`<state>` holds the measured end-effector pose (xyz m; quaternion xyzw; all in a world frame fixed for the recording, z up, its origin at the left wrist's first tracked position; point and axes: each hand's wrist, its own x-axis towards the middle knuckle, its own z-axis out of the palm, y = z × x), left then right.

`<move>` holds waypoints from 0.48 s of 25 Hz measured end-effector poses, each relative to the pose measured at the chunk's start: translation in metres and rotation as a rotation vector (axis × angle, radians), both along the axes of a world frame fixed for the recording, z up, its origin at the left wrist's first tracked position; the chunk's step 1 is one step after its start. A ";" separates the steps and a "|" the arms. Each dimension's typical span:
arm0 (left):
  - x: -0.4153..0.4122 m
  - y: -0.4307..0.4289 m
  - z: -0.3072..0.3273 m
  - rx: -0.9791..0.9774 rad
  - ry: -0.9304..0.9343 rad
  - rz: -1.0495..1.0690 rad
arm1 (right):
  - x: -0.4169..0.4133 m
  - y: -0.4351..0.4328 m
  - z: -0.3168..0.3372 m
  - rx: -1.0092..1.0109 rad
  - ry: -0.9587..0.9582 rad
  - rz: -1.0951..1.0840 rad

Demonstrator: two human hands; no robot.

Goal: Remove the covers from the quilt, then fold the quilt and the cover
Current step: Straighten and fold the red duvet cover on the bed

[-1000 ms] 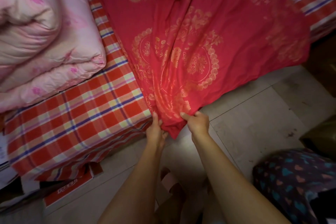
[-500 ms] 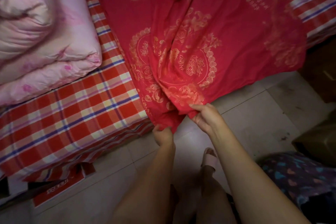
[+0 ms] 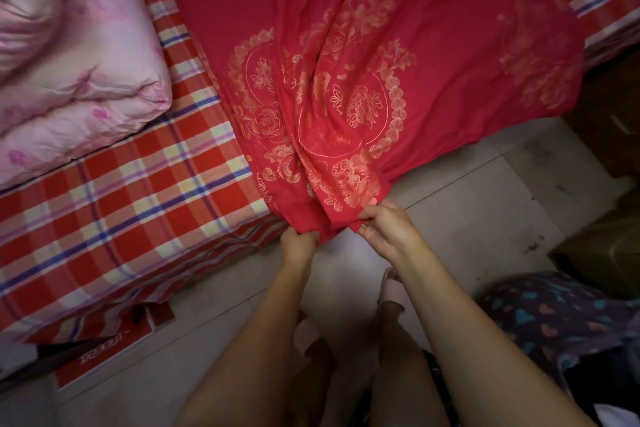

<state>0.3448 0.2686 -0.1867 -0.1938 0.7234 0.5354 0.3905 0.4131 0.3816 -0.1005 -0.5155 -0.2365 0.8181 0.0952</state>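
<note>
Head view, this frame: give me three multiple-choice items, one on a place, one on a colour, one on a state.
1. Where does the folded pink quilt lie?
A. on the bed, left of the red cover
B. on the floor
C. across the person's arms

2. What colour is the print on the red cover?
A. blue
B. gold
C. black

3. What are the hands doing?
A. hanging free
B. both gripping the cover's near edge
C. only one gripping

Answers:
1 A: it rests on the plaid sheet.
2 B: gold roses and rings.
3 B: left hand and right hand both pinch the hem.
</note>
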 end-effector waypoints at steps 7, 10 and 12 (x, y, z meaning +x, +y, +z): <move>0.008 -0.022 0.051 0.265 -0.066 -0.033 | -0.021 -0.053 -0.010 0.123 -0.249 0.231; 0.002 -0.018 0.074 0.332 -0.098 -0.054 | -0.018 -0.052 -0.013 0.333 -0.353 0.340; -0.008 -0.014 0.091 0.387 -0.140 -0.118 | -0.019 -0.052 -0.011 0.423 -0.412 0.387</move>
